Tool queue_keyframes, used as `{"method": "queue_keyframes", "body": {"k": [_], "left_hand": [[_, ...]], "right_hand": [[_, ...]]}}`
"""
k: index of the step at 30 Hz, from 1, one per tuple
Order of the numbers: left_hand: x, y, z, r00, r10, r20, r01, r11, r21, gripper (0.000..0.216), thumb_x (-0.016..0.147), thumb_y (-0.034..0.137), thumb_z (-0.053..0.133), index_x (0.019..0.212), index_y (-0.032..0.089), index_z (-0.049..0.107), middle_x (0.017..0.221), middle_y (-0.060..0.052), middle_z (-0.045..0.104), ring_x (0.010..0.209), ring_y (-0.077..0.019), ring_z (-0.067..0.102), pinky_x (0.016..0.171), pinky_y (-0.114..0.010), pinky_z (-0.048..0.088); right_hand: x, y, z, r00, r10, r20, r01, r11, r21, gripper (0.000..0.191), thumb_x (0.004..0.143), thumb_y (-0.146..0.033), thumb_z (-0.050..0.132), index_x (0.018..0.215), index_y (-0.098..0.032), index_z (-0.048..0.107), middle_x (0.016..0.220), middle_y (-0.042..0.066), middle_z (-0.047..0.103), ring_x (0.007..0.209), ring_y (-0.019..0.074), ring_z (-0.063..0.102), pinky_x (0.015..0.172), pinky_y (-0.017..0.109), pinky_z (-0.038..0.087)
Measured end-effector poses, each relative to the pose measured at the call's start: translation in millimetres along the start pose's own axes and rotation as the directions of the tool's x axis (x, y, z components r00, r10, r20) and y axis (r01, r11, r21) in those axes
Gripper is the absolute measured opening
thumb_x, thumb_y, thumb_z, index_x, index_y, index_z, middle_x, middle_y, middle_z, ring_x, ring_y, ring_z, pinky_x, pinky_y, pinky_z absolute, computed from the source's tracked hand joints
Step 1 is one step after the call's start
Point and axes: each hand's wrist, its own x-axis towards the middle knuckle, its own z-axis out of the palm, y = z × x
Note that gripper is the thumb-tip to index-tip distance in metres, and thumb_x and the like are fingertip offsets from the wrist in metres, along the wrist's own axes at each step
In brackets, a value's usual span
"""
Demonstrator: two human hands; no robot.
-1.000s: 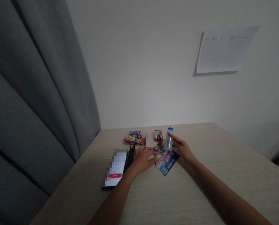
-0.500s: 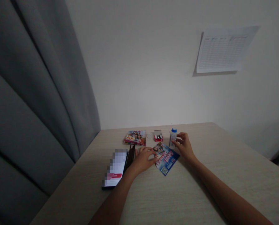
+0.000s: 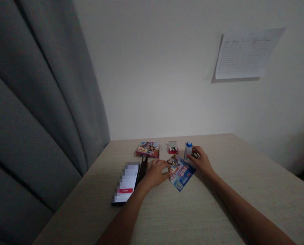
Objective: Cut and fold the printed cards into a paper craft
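Observation:
Flat on the table lies a blue printed leaflet [image 3: 182, 173] with a code square near its lower corner. My left hand [image 3: 157, 173] rests at its left edge, fingertips and thumb apart and touching the paper. A small white bottle with a blue cap [image 3: 188, 149] stands upright just behind the leaflet. Around its right side, the thumb and fingers of my right hand [image 3: 201, 160] are closed on it. Something dark and ring-shaped, perhaps a scissors handle [image 3: 196, 155], shows between the bottle and my right fingers; the rest of it is hidden.
A stack of colourful leaflets [image 3: 148, 149] lies at the back left. Beside it are a clear plastic piece [image 3: 163, 147] and an open small red box [image 3: 173, 149]. A phone [image 3: 128, 183] with a lit screen lies left, next to a dark long object [image 3: 142, 167].
The bottle has come down slightly in my right hand, and the dark ring has come into sight beside it. My left hand and the leaflet have stayed in place.

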Motion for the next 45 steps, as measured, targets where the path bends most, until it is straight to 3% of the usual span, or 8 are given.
{"method": "queue_keyframes", "body": {"k": [13, 22, 28, 32, 39, 45], "left_hand": [[-1.9, 3.9, -6.8, 0.996, -0.051, 0.074, 0.050, 0.999, 0.023, 0.031, 0.086, 0.048, 0.064, 0.116, 0.039, 0.068, 0.138, 0.000, 0.058, 0.135, -0.0320, 0.038, 0.115, -0.064, 0.010], [-4.2, -2.1, -11.9, 0.991, -0.064, 0.119, 0.061, 0.998, 0.033, 0.036, 0.087, 0.054, 0.061, 0.120, 0.042, 0.067, 0.144, 0.002, 0.054, 0.138, -0.0378, 0.032, 0.113, -0.070, 0.006], [-4.9, -0.5, -16.5, 0.989, -0.070, 0.128, 0.066, 0.997, 0.035, 0.036, 0.088, 0.051, 0.061, 0.121, 0.040, 0.068, 0.144, 0.002, 0.054, 0.137, -0.0361, 0.034, 0.115, -0.065, 0.011], [-5.5, -0.1, -17.6, 0.989, -0.046, 0.138, 0.043, 0.999, 0.026, 0.039, 0.089, 0.051, 0.059, 0.124, 0.035, 0.067, 0.145, -0.001, 0.054, 0.138, -0.0351, 0.034, 0.116, -0.060, 0.017], [-2.9, -2.5, -16.7, 0.986, -0.092, 0.139, 0.080, 0.993, 0.093, 0.038, 0.087, 0.057, 0.059, 0.121, 0.041, 0.067, 0.145, 0.001, 0.054, 0.138, -0.0383, 0.034, 0.113, -0.071, 0.007], [-1.5, -4.3, -16.4, 0.986, -0.084, 0.146, 0.067, 0.991, 0.115, 0.039, 0.088, 0.059, 0.057, 0.121, 0.040, 0.067, 0.144, 0.001, 0.054, 0.136, -0.0363, 0.036, 0.114, -0.069, 0.011]], "right_hand": [[-1.4, -14.6, 1.4, 1.000, 0.003, 0.005, -0.003, 0.999, 0.051, 0.044, 0.079, -0.045, 0.071, 0.115, -0.021, 0.065, 0.104, 0.009, 0.068, 0.089, 0.0241, 0.067, 0.082, 0.041, 0.055], [13.9, -32.5, 7.7, 0.990, 0.114, 0.080, -0.125, 0.979, 0.160, 0.041, 0.074, -0.041, 0.075, 0.108, -0.021, 0.068, 0.105, 0.009, 0.072, 0.091, 0.0256, 0.069, 0.076, 0.038, 0.055], [34.1, -36.1, 29.8, 0.985, 0.084, 0.152, -0.115, 0.972, 0.205, 0.044, 0.070, -0.036, 0.078, 0.111, -0.021, 0.069, 0.107, 0.009, 0.073, 0.092, 0.0251, 0.070, 0.078, 0.040, 0.058], [44.5, -33.4, 51.6, 0.970, 0.127, 0.205, -0.177, 0.953, 0.247, 0.045, 0.069, -0.034, 0.078, 0.111, -0.020, 0.069, 0.102, 0.009, 0.074, 0.089, 0.0246, 0.071, 0.073, 0.038, 0.059], [55.1, -30.2, 81.0, 0.956, 0.147, 0.254, -0.214, 0.941, 0.263, 0.041, 0.070, -0.034, 0.076, 0.108, -0.021, 0.069, 0.096, 0.007, 0.076, 0.084, 0.0237, 0.073, 0.068, 0.034, 0.060], [60.4, -29.0, 92.5, 0.941, 0.161, 0.298, -0.235, 0.943, 0.234, 0.039, 0.072, -0.030, 0.076, 0.109, -0.022, 0.068, 0.091, 0.005, 0.077, 0.080, 0.0234, 0.074, 0.065, 0.032, 0.060]]}}
